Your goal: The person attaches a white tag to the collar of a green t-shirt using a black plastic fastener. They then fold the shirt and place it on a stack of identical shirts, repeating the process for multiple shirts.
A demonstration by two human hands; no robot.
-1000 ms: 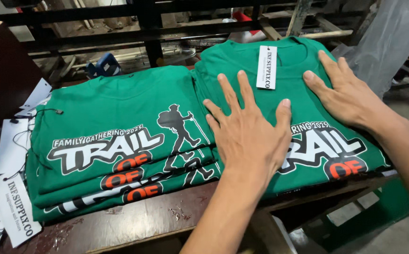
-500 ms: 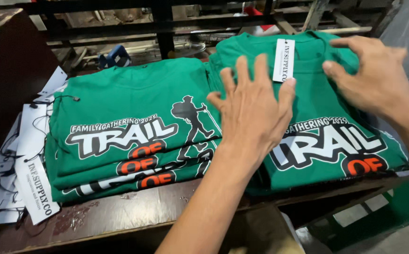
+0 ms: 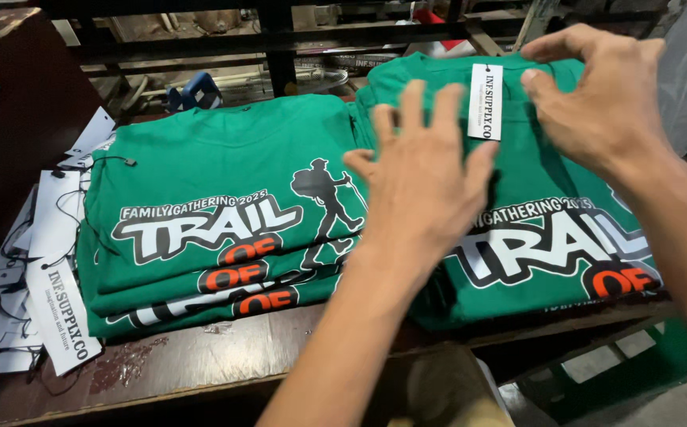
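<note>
- The worn wooden table (image 3: 201,360) carried two stacks of folded green shirts with a white and orange print and a hiker figure; the left stack (image 3: 217,213) lay untouched, just beside the right stack (image 3: 549,237)
- The left hand (image 3: 422,186) lay flat on the near left part of the right stack, fingers spread apart and closed on nothing, pressing the top shirt down
- The right hand (image 3: 604,103) was at the collar end of the same shirt, its fingers bent and the thumb near the forefinger; I cannot tell if cloth was pinched
- The white hang tag (image 3: 485,101) lay on the collar, just beside the right fingertips
- Loose white tags with strings (image 3: 43,261) lay at the left edge
- The step looked like tidying the tagged top shirt; a next move would ask for a gentle touch, so the folds stay straight
</note>
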